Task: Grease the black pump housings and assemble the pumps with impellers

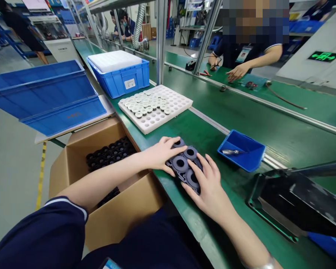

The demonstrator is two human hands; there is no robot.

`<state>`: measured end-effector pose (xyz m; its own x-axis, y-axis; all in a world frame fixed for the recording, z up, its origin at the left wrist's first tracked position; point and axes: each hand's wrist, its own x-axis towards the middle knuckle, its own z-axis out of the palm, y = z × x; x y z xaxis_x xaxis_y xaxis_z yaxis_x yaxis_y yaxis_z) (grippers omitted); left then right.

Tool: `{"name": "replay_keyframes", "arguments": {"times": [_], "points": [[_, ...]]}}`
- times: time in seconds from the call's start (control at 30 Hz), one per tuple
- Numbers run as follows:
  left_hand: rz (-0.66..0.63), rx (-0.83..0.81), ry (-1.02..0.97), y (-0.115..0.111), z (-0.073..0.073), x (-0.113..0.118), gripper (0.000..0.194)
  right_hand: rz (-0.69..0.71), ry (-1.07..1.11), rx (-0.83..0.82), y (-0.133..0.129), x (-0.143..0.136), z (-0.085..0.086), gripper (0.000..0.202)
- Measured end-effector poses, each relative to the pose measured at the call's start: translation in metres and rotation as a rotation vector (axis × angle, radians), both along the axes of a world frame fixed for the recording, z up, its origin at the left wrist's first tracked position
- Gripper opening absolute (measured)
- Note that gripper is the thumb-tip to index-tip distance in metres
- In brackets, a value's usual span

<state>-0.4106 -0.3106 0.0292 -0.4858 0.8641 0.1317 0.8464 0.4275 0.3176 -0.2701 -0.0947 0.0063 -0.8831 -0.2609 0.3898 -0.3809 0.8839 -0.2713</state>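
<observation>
Both hands grip a cluster of dark grey plastic parts with round, ring-like openings (180, 163) at the near edge of the green bench. My left hand (164, 153) wraps the far left side, with its thumb low and fingers over the top. My right hand (208, 183) clasps the right side, fingers reaching across the rings. Whether the cluster touches the bench underneath I cannot tell. Beyond the hands lies a white foam tray (182, 102) with round holes, partly filled with white-topped round pieces (149, 102).
At left below the bench, an open cardboard box (140, 201) contains similar dark parts (109, 155). A small blue bin (249, 158) holding a screwdriver (233, 152) sits right. Blue crates (123, 78) stand behind; a black machine (302, 205) is at right. A co-worker (246, 56) works opposite.
</observation>
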Motion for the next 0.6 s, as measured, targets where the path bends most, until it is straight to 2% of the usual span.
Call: {"name": "replay_keyframes", "arguments": {"times": [0.1, 0.2, 0.27, 0.3, 0.33, 0.37, 0.43, 0.47, 0.5, 0.53, 0.6], "points": [[0.019, 0.03, 0.024, 0.016, -0.006, 0.024, 0.108, -0.042, 0.004, 0.045, 0.01, 0.02, 0.005, 0.067], [0.036, 0.072, 0.035, 0.017, 0.002, 0.038, 0.109, -0.13, 0.082, 0.049, 0.01, 0.038, 0.017, 0.071], [0.031, 0.148, 0.056, 0.001, 0.011, 0.038, 0.103, -0.16, 0.217, 0.017, 0.005, 0.052, 0.023, 0.07], [0.055, 0.207, 0.073, -0.011, 0.015, 0.036, 0.098, -0.128, 0.286, 0.007, 0.002, 0.058, 0.024, 0.068], [0.111, 0.284, 0.093, -0.027, 0.017, 0.031, 0.09, -0.053, 0.333, 0.013, -0.003, 0.064, 0.022, 0.064], [0.232, 0.377, 0.115, -0.046, 0.015, 0.024, 0.08, 0.071, 0.356, 0.039, -0.008, 0.069, 0.018, 0.058], [0.613, 0.583, 0.108, -0.087, 0.0, 0.007, 0.061, 0.359, 0.33, 0.111, -0.021, 0.074, 0.004, 0.041], [0.818, 0.661, 0.081, -0.108, -0.013, -0.002, 0.057, 0.452, 0.28, 0.132, -0.028, 0.073, -0.005, 0.034], [1.021, 0.646, 0.024, -0.127, -0.029, -0.01, 0.053, 0.489, 0.219, 0.135, -0.036, 0.071, -0.014, 0.031], [1.117, 0.596, -0.02, -0.145, -0.048, -0.016, 0.049, 0.479, 0.155, 0.124, -0.043, 0.068, -0.022, 0.031], [1.201, 0.469, -0.12, -0.17, -0.091, -0.019, 0.044, 0.402, 0.031, 0.087, -0.055, 0.06, -0.035, 0.032]]}}
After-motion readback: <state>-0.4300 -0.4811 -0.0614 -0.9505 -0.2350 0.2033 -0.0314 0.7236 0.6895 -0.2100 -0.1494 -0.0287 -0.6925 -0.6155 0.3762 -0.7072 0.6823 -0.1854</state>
